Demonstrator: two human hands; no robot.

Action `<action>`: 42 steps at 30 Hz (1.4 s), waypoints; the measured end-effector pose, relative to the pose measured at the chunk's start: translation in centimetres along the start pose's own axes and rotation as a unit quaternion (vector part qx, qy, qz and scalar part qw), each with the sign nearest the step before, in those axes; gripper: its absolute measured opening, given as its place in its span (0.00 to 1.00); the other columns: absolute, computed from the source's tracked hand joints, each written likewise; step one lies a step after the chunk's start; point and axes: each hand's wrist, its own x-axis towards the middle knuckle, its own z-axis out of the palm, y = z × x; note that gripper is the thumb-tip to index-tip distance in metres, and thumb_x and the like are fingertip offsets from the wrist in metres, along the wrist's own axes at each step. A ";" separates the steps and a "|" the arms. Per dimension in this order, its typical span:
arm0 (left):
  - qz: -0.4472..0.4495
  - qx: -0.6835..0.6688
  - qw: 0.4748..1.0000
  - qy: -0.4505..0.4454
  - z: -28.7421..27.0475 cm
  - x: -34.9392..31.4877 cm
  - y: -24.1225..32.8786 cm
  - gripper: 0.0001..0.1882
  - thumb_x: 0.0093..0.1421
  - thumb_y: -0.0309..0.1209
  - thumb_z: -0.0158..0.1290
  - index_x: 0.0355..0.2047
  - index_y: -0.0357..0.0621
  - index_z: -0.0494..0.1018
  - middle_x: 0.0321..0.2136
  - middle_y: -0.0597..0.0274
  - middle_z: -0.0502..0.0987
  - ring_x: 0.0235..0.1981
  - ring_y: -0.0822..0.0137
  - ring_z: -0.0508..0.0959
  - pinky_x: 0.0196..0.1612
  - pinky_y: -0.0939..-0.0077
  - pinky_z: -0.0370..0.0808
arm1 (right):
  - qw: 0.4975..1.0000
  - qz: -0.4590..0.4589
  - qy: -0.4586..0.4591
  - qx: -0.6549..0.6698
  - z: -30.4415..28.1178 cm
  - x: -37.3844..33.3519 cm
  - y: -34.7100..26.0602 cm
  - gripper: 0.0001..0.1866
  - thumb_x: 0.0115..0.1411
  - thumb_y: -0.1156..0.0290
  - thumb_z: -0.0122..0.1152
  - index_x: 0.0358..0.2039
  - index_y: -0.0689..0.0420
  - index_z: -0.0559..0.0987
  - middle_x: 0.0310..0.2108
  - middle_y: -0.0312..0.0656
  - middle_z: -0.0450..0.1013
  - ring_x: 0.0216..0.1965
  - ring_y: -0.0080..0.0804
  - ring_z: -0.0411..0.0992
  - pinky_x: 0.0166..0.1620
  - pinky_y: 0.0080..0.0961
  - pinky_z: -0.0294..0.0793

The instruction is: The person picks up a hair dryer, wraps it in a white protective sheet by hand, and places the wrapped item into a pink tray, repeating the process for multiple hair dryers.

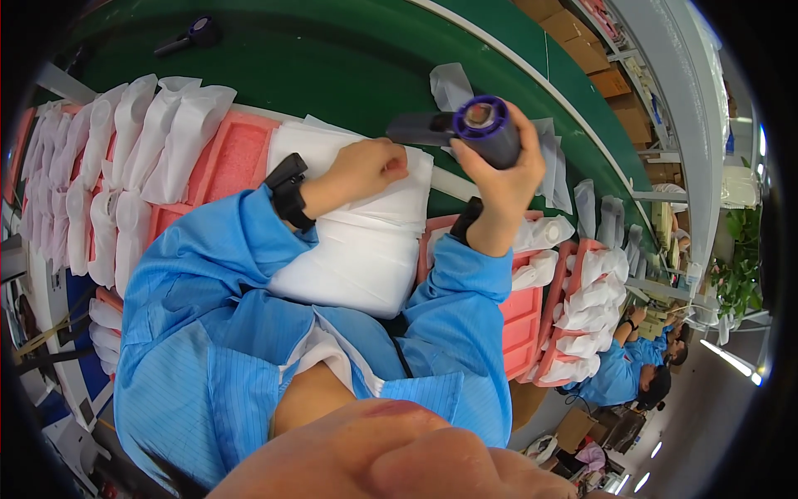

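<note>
In my right hand (507,158) is a dark grey hair dryer (492,141) with a purple ring around its end. My fingers wrap the barrel, and its handle points left, past my left hand. My left hand (366,170) rests over a stack of thin white wrapping bags (353,266) in front of my chest. Its fingers are curled inward, the tips hidden, so anything between them cannot be seen. Black bands circle both wrists.
Pink trays (233,158) with several white-wrapped items stand at left; more pink trays (519,333) with wrapped items are at right. Beyond runs a green work surface (324,50) bearing another dark hair dryer (199,32) and translucent-wrapped items (449,87). Co-workers in blue (619,370) are at far right.
</note>
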 end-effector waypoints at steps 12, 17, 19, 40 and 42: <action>-0.090 -0.345 0.934 0.021 -7.8 1.3 1.5 0.08 0.58 0.32 0.57 0.29 0.40 0.73 0.24 0.69 0.74 0.23 0.80 0.71 0.27 0.82 0.69 | 0.994 0.045 0.011 0.099 -0.9 -0.4 -0.7 0.33 0.31 0.80 0.71 0.45 0.64 0.75 0.39 0.41 0.74 0.41 0.29 0.74 0.49 0.24 0.71; -0.063 -0.512 0.849 0.119 -9.0 0.7 3.1 0.07 0.61 0.32 0.54 0.34 0.42 0.71 0.27 0.69 0.74 0.28 0.78 0.72 0.34 0.83 0.69 | 0.997 -0.024 -0.034 0.066 3.0 -0.5 -0.1 0.31 0.32 0.80 0.72 0.42 0.61 0.76 0.40 0.41 0.72 0.41 0.31 0.73 0.45 0.23 0.73; -0.059 -0.593 0.789 0.148 -9.3 0.7 3.3 0.06 0.62 0.31 0.52 0.36 0.43 0.71 0.29 0.68 0.75 0.31 0.78 0.73 0.39 0.83 0.69 | 0.991 -0.120 -0.049 -0.009 4.1 -0.3 -0.4 0.31 0.32 0.80 0.72 0.43 0.60 0.76 0.40 0.43 0.71 0.41 0.34 0.72 0.43 0.25 0.73; 0.150 -0.111 0.955 0.231 -7.5 -1.1 5.9 0.15 0.49 0.18 0.57 0.39 0.40 0.74 0.33 0.57 0.75 0.31 0.58 0.76 0.32 0.72 0.74 | 0.981 -0.151 0.021 -0.121 5.3 -0.8 1.5 0.34 0.35 0.77 0.72 0.48 0.60 0.73 0.39 0.44 0.67 0.41 0.36 0.68 0.42 0.24 0.69; 0.098 -0.067 0.975 0.188 -7.9 -0.5 6.2 0.18 0.48 0.20 0.59 0.41 0.43 0.73 0.39 0.55 0.74 0.32 0.57 0.77 0.32 0.72 0.75 | 0.990 -0.111 0.025 -0.089 6.1 -1.6 1.8 0.34 0.36 0.76 0.72 0.49 0.60 0.71 0.41 0.43 0.66 0.42 0.35 0.68 0.43 0.24 0.69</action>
